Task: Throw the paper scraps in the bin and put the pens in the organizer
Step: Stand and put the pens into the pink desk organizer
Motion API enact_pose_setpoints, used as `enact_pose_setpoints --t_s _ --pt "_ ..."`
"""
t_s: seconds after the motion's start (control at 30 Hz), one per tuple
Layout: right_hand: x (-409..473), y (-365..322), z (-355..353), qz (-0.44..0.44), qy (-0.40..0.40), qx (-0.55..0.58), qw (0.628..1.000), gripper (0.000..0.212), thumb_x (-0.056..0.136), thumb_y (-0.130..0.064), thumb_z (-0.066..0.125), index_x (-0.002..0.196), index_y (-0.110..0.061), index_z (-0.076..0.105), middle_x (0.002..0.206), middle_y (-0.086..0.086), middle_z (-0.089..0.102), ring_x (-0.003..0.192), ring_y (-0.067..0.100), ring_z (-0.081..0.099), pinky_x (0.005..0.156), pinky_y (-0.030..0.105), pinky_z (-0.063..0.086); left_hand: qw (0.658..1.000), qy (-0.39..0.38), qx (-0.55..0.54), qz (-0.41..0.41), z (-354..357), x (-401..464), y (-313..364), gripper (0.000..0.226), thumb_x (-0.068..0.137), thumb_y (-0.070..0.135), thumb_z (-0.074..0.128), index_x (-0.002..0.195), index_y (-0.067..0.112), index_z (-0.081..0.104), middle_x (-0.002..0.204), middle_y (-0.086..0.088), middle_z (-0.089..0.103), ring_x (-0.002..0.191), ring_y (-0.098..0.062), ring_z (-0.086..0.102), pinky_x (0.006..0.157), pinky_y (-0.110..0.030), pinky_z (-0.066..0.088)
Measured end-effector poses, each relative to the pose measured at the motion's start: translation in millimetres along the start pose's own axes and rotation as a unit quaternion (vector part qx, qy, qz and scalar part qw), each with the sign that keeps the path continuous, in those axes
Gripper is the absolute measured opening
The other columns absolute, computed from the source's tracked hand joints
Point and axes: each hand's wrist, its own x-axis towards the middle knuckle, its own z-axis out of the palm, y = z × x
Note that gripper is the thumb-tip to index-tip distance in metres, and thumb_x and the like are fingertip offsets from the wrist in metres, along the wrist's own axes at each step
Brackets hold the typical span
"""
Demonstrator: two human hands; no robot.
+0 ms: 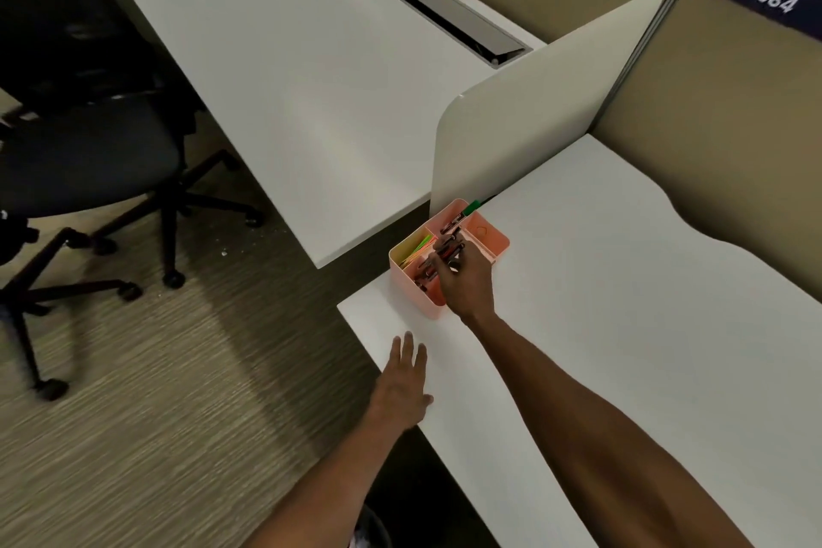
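Observation:
A pink organizer [491, 241] with several compartments stands at the far left corner of the white desk [622, 325]. My right hand [467, 276] reaches over it, fingers closed on a bunch of dark pens [450, 248] that point down into the middle compartment. More pens [425, 274] lie in the near compartment. Neon green and pink strips [416, 248] fill the left compartment. A green-capped marker [471, 206] sticks out at the organizer's far edge. My left hand [404, 378] lies flat on the desk's left edge, fingers spread, holding nothing. No bin shows.
A white divider panel [533, 111] stands right behind the organizer. A second white desk [289, 58] runs off to the far left, with a cable tray [458, 18]. A black wheeled office chair [89, 156] stands on the carpet at left, with small white specks [223, 253] nearby.

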Motion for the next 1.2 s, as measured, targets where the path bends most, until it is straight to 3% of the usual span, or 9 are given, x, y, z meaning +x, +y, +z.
enact_pose_setpoints --t_s 0.2,0.33,0.47,0.67,0.77,0.87,1.03,1.1,1.2 --pt "1 -5 19 -0.026 0.018 -0.042 0.999 0.048 0.095 -0.030 0.067 0.140 -0.016 0.056 0.139 0.007 0.060 0.121 0.028 0.062 0.104 0.046 0.049 0.993 0.026 0.114 0.023 6 3 2 0.092 0.104 0.054 0.044 0.162 0.006 -0.007 0.171 -0.022 -0.009 0.158 -0.042 -0.011 0.120 -0.047 -0.014" --pt "-6 3 32 -0.028 0.038 -0.045 0.998 0.045 0.092 -0.027 0.071 0.134 -0.014 0.060 0.138 0.009 0.057 0.118 0.028 0.061 0.102 0.043 0.051 0.995 0.022 0.100 0.021 10 4 -1 0.092 0.104 0.055 0.044 0.162 0.008 -0.010 0.172 -0.019 -0.012 0.155 -0.036 -0.020 0.128 -0.046 0.004" --pt "-6 10 33 -0.015 0.036 -0.060 0.997 0.035 0.093 -0.027 0.071 0.125 -0.014 0.067 0.131 0.008 0.066 0.112 0.027 0.066 0.102 0.041 0.051 0.995 0.030 0.090 0.023 14 5 -2 0.092 0.104 0.055 0.043 0.162 0.010 -0.011 0.172 -0.017 -0.014 0.136 -0.032 -0.034 0.128 -0.045 0.006" --pt "6 5 23 0.021 0.029 -0.037 0.999 0.035 0.091 -0.026 0.074 0.125 -0.019 0.069 0.130 0.005 0.069 0.112 0.025 0.066 0.106 0.048 0.051 0.993 0.044 0.105 0.017 13 4 -3 0.092 0.104 0.058 0.040 0.162 0.010 -0.012 0.171 -0.019 -0.017 0.137 -0.035 -0.035 0.117 -0.045 -0.013" --pt "7 6 16 0.009 0.027 -0.032 0.999 0.044 0.088 -0.031 0.076 0.130 -0.022 0.067 0.134 0.002 0.068 0.115 0.022 0.065 0.103 0.044 0.050 0.993 0.046 0.111 0.020 12 3 -4 0.092 0.104 0.060 0.038 0.162 0.010 -0.013 0.170 -0.020 -0.018 0.151 -0.038 -0.027 0.110 -0.048 -0.021" --pt "4 7 6 -0.003 0.070 -0.014 0.997 0.043 0.089 -0.038 0.074 0.129 -0.024 0.067 0.132 0.000 0.069 0.114 0.018 0.066 0.099 0.039 0.053 0.996 0.036 0.077 0.022 10 2 -4 0.092 0.104 0.057 0.040 0.162 0.010 -0.013 0.170 -0.020 -0.019 0.157 -0.039 -0.018 0.112 -0.047 -0.021" --pt "-11 13 -7 -0.012 0.135 0.016 0.991 0.045 0.092 -0.046 0.067 0.129 -0.021 0.066 0.132 -0.001 0.069 0.115 0.016 0.066 0.095 0.042 0.059 0.994 0.008 -0.102 0.027 4 -1 -10 0.094 0.100 0.037 0.061 0.165 0.017 -0.003 0.172 -0.013 -0.020 0.161 -0.032 -0.011 0.129 -0.044 0.004" --pt "-22 19 -10 -0.020 0.135 0.001 0.991 0.049 0.093 -0.049 0.064 0.134 -0.023 0.062 0.137 -0.001 0.065 0.120 0.018 0.064 0.097 0.043 0.057 0.995 -0.002 -0.100 0.027 -5 -3 -14 0.093 0.102 0.042 0.057 0.164 0.020 -0.009 0.171 -0.009 -0.021 0.161 -0.029 -0.013 0.129 -0.041 0.002" --pt "-42 31 -11 -0.031 0.107 -0.059 0.992 0.055 0.095 -0.055 0.058 0.142 -0.027 0.052 0.150 -0.001 0.055 0.134 0.022 0.055 0.108 0.044 0.047 0.988 0.066 -0.142 0.014 -15 -8 -16 0.090 0.103 0.045 0.053 0.164 0.023 -0.011 0.174 -0.006 -0.015 0.161 -0.026 -0.008 0.129 -0.036 0.003"
